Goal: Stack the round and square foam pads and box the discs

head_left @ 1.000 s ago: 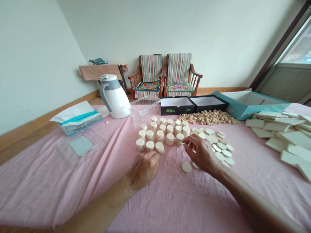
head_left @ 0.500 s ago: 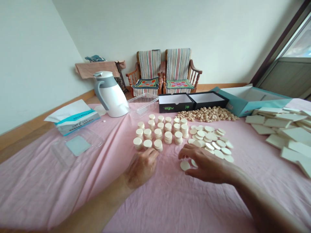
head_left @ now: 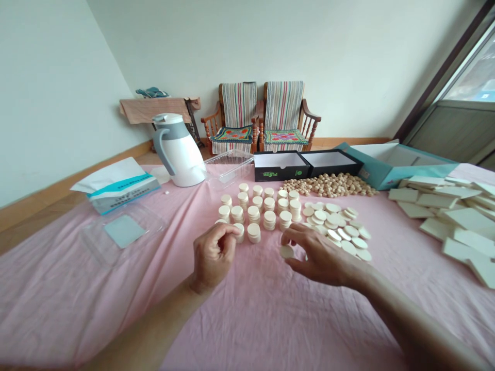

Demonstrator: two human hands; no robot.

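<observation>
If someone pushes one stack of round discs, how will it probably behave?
The stack would probably topple or slide apart, since its discs appear loosely piled. Lying flat, they seem unlikely to roll; being thin, they are probably light.

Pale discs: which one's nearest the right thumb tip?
The single disc framed by the right hand: it's left of the loose discs and nearer the camera than the stacks.

Cream discs (head_left: pixel 253 211), pink cloth (head_left: pixel 266 314)
</observation>
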